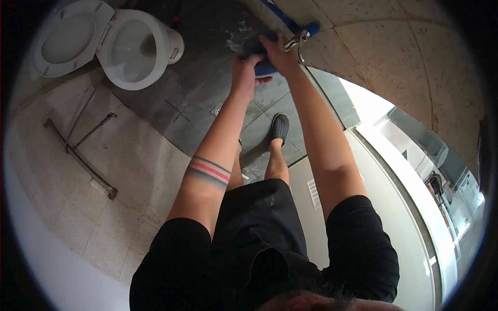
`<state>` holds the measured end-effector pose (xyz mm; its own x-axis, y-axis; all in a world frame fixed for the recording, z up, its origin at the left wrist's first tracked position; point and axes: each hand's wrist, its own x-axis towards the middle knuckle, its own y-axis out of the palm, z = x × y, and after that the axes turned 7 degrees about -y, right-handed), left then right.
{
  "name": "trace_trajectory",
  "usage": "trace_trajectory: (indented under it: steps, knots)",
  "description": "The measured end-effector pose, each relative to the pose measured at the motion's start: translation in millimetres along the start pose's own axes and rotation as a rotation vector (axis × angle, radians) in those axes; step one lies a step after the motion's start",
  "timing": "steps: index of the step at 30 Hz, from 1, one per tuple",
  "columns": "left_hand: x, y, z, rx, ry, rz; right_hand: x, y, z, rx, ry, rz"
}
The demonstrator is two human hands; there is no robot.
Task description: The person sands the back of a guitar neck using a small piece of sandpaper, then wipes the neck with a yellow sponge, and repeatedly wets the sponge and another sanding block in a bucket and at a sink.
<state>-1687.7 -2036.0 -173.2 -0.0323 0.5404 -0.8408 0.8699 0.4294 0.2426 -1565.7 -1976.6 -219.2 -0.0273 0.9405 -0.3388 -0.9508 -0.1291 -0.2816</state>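
A blue item (265, 68), possibly a cloth, is held in both of my hands just left of a chrome tap (291, 42) on the wall, with water splashing at its left. My left hand (246, 73) grips its lower left side, fingers curled. My right hand (278, 55) is closed on its upper right part, close to the tap. The item's exact shape is hidden by my fingers. Blue fittings (310, 29) sit beside the tap.
A white toilet (124, 72) with raised seat stands at upper left. A metal wall rack (83, 160) is on the left. A floor drain (217, 110) lies on grey tiles near my dark shoe (280, 128). A pale door (384, 186) is at right.
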Motion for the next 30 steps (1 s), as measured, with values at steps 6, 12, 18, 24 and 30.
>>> trace_trajectory:
  steps: [6,12,18,24,30]
  knots:
    - [10,17,-9,0.07,-0.103,0.126,-9,-9,-13,-0.28,0.11,-0.156]
    - [57,15,28,0.086,0.291,-0.104,-18,-20,-17,-0.031,-0.112,-0.109]
    - [62,33,16,-0.213,0.188,-0.016,-27,2,12,-0.058,-0.106,-0.14]
    - [71,44,7,0.012,0.168,0.023,-4,2,-23,-0.178,-0.05,-0.244]
    - [62,24,8,-0.251,0.148,-0.117,-24,-11,-20,0.109,-0.273,-0.203]
